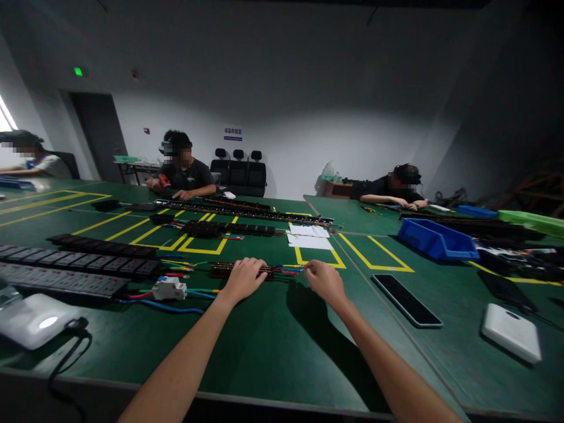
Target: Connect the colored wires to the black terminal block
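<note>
— Nearest the near edge of the tabletop [273, 352], what is there?

— Two bare forearms, reaching from that edge toward the middle. At the near left corner lies a white power bank [33, 320] with a dark cable trailing off it.

— And the hands?

— The left hand [244, 279] lies knuckles-up over a black wired strip [229, 269] in the middle of the tabletop, fingers curled down onto it. Whether they grip or only press, I cannot tell. The right hand [325, 281] is narrow, thumb and fingertips pinched on the coloured wires [291, 269] that leave the strip's right end.

— What lies about them?

— Near the left hand, on its left, sits a white circuit breaker [170, 288] with red, blue and green leads. Beyond it, toward the left edge, black power strips [61, 282] lie side by side. To the right a dark phone [406, 299] lies flat, and nearer the right corner a white box [511, 332]. Farther back are a blue bin [436, 239] and sheets of paper [308, 236], beside yellow taped outlines.

— Anyone else?

— A co-worker [185, 173] sits at the far edge, arms on the tabletop, well apart from these hands. Others sit at the far left and far right.
</note>
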`<action>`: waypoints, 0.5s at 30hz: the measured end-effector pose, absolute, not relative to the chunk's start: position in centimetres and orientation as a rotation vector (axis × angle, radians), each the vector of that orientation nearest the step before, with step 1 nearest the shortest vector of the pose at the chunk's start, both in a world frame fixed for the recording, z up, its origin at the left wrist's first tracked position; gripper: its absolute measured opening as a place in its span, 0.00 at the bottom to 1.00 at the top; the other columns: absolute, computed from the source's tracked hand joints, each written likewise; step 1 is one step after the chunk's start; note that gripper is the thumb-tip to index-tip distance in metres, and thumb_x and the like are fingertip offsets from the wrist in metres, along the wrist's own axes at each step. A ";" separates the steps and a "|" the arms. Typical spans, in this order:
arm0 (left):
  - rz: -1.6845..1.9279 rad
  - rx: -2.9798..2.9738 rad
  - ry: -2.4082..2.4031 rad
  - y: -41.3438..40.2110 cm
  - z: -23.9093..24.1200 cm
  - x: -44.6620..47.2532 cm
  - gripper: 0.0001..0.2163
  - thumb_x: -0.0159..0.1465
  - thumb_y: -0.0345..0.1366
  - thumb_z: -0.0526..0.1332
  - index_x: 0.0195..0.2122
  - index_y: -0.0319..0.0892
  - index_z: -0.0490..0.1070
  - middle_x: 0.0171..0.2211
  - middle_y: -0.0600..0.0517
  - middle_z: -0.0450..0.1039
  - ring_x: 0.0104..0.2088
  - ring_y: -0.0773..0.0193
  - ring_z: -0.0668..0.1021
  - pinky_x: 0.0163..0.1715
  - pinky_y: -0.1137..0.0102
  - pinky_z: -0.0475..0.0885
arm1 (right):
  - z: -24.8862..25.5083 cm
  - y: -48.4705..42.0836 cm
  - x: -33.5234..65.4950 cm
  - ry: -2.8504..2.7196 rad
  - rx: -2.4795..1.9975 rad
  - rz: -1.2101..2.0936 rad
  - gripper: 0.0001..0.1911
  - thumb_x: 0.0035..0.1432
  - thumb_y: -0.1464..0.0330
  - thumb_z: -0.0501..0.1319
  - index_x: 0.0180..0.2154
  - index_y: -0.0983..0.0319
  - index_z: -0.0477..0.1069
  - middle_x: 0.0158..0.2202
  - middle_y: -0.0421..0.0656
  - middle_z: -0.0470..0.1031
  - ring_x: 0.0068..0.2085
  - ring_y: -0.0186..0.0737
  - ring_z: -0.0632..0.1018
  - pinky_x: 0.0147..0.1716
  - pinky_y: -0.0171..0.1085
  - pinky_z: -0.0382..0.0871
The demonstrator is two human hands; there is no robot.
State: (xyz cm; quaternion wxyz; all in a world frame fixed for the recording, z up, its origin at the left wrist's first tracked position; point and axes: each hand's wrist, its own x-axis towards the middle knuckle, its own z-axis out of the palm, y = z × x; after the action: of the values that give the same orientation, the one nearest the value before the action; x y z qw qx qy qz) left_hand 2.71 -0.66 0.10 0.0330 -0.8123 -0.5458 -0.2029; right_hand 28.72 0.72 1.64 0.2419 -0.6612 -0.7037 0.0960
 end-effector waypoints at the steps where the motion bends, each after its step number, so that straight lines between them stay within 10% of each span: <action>1: -0.627 -2.499 -1.677 -0.6 0.1 2.7 0.13 0.71 0.44 0.52 0.50 0.48 0.71 0.49 0.50 0.76 0.50 0.56 0.74 0.51 0.59 0.66 | 1.5 0.8 28.7 -1.919 -1.785 0.325 0.14 0.60 0.67 0.56 0.41 0.55 0.79 0.34 0.42 0.82 0.37 0.41 0.81 0.32 0.33 0.64; 15: -0.613 -2.492 -1.678 -0.7 0.5 2.7 0.12 0.70 0.43 0.54 0.50 0.48 0.72 0.48 0.49 0.76 0.50 0.55 0.75 0.51 0.59 0.66 | 1.8 0.8 27.8 -1.558 -1.114 0.962 0.18 0.52 0.67 0.54 0.42 0.65 0.74 0.41 0.50 0.81 0.27 0.38 0.82 0.20 0.30 0.67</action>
State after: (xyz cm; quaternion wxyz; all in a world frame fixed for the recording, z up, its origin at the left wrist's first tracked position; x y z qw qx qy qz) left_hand 2.75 -0.68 0.48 0.0378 -0.8122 -0.5468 -0.1999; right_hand 27.83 0.78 1.75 0.4787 -0.4564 -0.6381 0.3941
